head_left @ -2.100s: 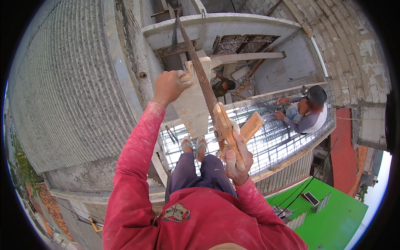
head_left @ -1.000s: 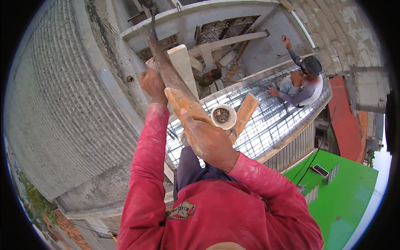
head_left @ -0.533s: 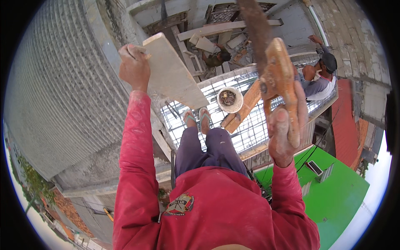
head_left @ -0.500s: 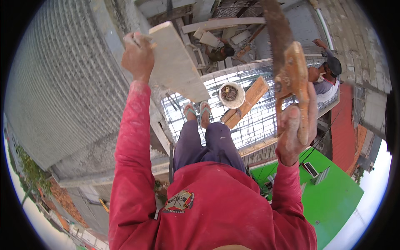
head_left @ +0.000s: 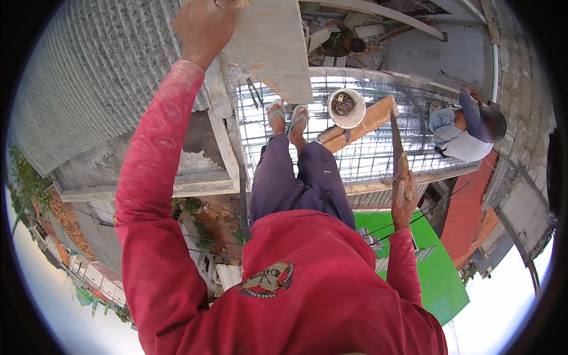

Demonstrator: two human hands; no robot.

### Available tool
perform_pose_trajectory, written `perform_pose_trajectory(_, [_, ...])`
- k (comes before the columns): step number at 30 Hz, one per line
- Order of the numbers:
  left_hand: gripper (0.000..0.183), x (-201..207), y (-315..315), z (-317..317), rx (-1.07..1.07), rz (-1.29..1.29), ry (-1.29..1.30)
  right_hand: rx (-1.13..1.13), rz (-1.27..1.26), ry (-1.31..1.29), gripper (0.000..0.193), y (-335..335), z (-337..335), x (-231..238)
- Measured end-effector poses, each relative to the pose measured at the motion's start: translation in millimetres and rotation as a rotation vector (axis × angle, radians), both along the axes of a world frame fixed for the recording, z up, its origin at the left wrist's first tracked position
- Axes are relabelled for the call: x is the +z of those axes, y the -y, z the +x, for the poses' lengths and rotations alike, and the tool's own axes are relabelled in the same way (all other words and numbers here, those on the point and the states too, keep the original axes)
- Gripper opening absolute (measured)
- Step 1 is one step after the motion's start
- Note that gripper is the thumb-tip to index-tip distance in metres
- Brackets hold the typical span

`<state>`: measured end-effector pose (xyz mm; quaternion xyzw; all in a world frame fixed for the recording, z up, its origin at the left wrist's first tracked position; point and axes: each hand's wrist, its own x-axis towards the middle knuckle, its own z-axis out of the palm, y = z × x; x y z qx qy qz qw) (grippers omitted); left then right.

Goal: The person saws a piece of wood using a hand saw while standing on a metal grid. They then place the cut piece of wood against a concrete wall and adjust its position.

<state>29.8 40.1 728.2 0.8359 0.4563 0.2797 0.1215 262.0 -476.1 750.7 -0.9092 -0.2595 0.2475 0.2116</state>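
Note:
My left hand is raised at the top of the view, closed on the edge of a wide greyish wooden board. The board's upper end runs out of view, and its lower end hangs just above my sandalled feet. In my right hand is the wooden handle of a handsaw, its dark blade pointing up and away from me. Beyond the saw's tip lies a brown wooden plank on the rebar mesh, touching or close beside a white bucket with dark small pieces in it.
Rebar mesh over shiny sheeting spreads around my feet. Corrugated roofing rises at left. One person crouches at the right; another is lower down among boards at the top. A green roof lies below right.
My left hand and the board have moved up. My right hand has lowered the saw and drawn it nearer my body. The view has shifted, and the person at right is bent over more.

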Motion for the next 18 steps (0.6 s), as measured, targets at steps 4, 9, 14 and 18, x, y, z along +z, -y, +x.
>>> perform_pose_trajectory(4, [0.032, -10, 0, -18, 0.078, -0.058, 0.095, 0.056, -0.048, -0.097, 0.044, 36, -9, -34])
perform_pose_trajectory(9, [0.038, -10, -6, -55, 0.124, 0.134, -0.104, 0.126, -0.201, -0.134, 0.044, 33, -17, -39])
perform_pose_trajectory(14, [0.044, -15, 9, -68, 0.191, -0.052, 0.114, 0.014, -0.203, -0.005, 0.041, 56, -16, -62])
perform_pose_trajectory(18, [0.043, -28, 19, -68, 0.205, -0.233, 0.256, -0.081, -0.255, -0.004, 0.043, 43, -21, -53])
